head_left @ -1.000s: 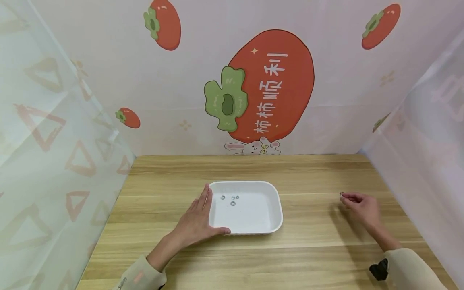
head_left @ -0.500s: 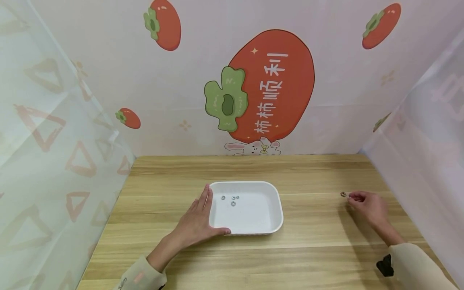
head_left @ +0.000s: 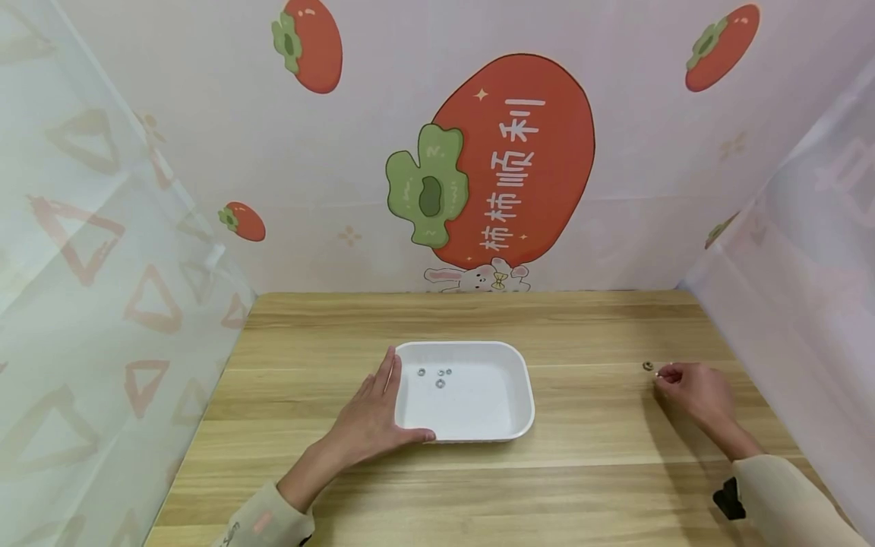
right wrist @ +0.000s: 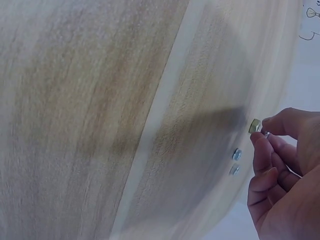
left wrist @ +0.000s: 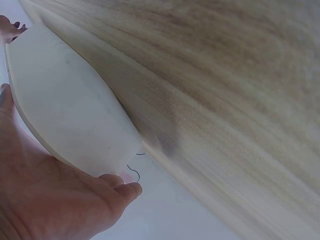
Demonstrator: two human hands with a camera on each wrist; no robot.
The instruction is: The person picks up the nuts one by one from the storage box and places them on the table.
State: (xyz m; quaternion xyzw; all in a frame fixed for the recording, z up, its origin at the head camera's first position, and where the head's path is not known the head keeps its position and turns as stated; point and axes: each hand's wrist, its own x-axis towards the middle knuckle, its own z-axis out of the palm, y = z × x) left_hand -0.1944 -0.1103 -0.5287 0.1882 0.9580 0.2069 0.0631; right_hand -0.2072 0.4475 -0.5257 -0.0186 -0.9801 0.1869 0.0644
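Observation:
A white rectangular tray [head_left: 472,418] stands on the wooden table, with several small metal nuts [head_left: 440,384] lying inside toward its left. My left hand [head_left: 369,418] rests against the tray's left end, fingers stretched along the side and thumb at the front rim. To the right, my right hand [head_left: 697,391] pinches a small shiny nut [right wrist: 265,133] between thumb and index finger, mostly hidden by the fingertips. A brass-coloured nut [head_left: 647,366] lies on the table just left of those fingertips. In the right wrist view, two silver nuts [right wrist: 236,154] lie on the table beside the fingers.
The wooden table [head_left: 581,486] meets a white back wall sheet [head_left: 328,258] printed with red persimmons. Side sheets [head_left: 807,304] hang along the left and right table edges.
My right hand has let go of the brass-coloured nut, left it on the table and shifted slightly right, where it now pinches a small nut. My left hand and the tray stay put.

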